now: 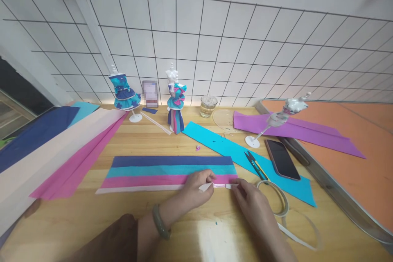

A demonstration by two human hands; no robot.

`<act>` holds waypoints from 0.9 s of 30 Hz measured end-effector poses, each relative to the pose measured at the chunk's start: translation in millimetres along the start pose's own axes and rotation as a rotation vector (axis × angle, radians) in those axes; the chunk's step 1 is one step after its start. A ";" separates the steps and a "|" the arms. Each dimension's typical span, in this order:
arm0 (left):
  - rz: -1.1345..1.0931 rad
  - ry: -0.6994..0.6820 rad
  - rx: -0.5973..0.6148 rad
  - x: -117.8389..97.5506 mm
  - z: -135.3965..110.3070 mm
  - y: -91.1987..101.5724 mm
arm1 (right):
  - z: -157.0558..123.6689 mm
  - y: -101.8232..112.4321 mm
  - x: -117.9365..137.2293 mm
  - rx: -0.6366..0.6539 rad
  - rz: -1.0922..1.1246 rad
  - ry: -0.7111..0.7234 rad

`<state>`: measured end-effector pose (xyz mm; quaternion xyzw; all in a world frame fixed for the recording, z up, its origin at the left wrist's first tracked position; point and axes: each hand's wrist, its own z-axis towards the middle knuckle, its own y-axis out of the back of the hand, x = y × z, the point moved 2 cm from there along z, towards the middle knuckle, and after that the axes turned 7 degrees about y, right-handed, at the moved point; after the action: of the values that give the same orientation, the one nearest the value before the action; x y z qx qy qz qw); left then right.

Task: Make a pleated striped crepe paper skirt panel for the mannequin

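Observation:
A striped band of crepe paper [166,171], dark blue, teal, pink and white, lies flat on the wooden table [92,229]. My left hand [196,190] pinches the white tape [219,186] along its near edge, fingers closed. My right hand [250,200] pinches the same tape just to the right. The tape trails off in loops [284,208] to the right. A green bangle [161,223] sits on my left wrist.
Small snips [255,164] and a phone [282,159] lie on a teal paper sheet [215,143]. Behind stand two dressed mannequins [124,92] [176,102], a bare tilted mannequin [281,118], a glass [208,106] and purple paper [307,129]. Large paper sheets [46,151] lie left.

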<state>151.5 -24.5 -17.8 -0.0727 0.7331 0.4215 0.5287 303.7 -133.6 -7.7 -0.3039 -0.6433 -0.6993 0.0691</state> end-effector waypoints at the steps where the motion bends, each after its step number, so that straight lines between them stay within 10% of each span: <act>1: -0.001 0.010 0.007 1.0 0.4 -0.4 | -0.1 2.4 -5.3 -0.006 -0.021 -0.018; 13: 0.092 0.047 0.067 -12.7 0.0 3.7 | -6.4 37.3 -46.5 -0.152 -0.401 -0.269; 19: 0.147 -0.039 0.030 -14.9 -4.7 2.2 | -7.0 32.2 -30.6 -0.433 -0.355 0.081; 27: 0.196 -0.017 0.015 -15.2 -5.7 -2.0 | -12.8 -17.9 35.1 -0.048 0.312 0.169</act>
<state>155.0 -34.8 -5.7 0.0070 0.7353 0.4666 0.4915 262.4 -132.3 -4.9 -0.3416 -0.5632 -0.7185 0.2233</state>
